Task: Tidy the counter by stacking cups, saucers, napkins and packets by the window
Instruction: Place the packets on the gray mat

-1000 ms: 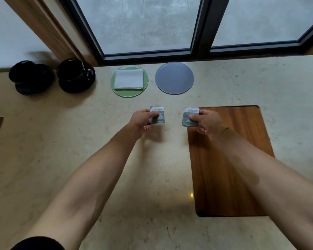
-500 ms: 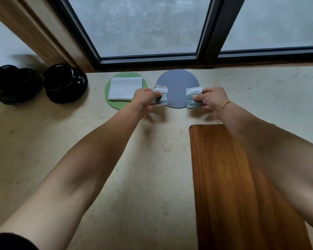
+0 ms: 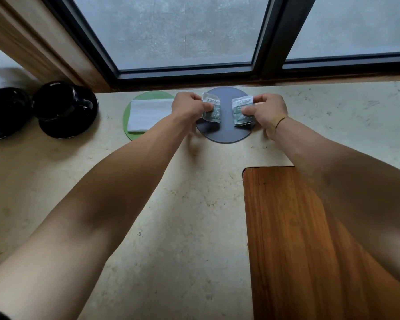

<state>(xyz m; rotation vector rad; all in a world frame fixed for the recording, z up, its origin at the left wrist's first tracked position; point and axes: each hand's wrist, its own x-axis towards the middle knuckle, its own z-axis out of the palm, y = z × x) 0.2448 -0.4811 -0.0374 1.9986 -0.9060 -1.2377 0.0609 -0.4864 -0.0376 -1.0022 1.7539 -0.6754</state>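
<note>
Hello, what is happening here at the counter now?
A person is tidying by the window. The left hand pinches one packet and the right hand pinches another packet, both over the grey coaster. A napkin lies on the green coaster; black cups stand left.

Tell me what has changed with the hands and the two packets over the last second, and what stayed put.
Both hands carried their packets away from the person, toward the window: the left hand with the left packet and the right hand with the right packet went from above the bare counter to over the grey disc. Neither let go. The napkin, green disc and black cups stayed put.
</note>
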